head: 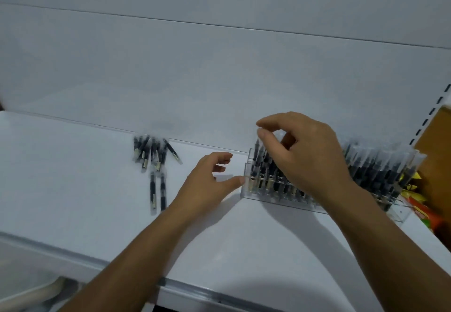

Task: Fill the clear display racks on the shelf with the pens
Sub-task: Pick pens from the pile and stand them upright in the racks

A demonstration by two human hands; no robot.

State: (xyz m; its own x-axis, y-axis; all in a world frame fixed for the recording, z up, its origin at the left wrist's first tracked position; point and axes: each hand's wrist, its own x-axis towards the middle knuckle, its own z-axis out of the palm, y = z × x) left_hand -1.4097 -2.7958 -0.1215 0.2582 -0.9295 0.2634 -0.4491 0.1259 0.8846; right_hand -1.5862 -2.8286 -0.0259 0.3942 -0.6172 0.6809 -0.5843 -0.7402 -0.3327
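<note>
A clear display rack (pixel 247 191) stands on the white shelf (pixel 97 189) at the right, packed with several black pens with clear caps. My right hand (pixel 310 155) hovers over its left end, thumb and forefinger pinching the cap of a pen (pixel 256 149) that stands in the back left slot. My left hand (pixel 205 185) lies on the shelf beside the rack with its thumb tip touching the rack's left front corner, its fingers loosely curled and holding nothing. A pile of loose pens (pixel 151 153) lies by the back wall to the left, with two more pens (pixel 157 192) in front of it.
A second clear rack (pixel 400 215), also holding pens, adjoins the first on the right. Beyond it are bright yellow and orange packages (pixel 424 211) and a slotted shelf upright (pixel 432 111). The shelf's front edge (pixel 195 292) runs across the bottom, and the white back panel rises behind.
</note>
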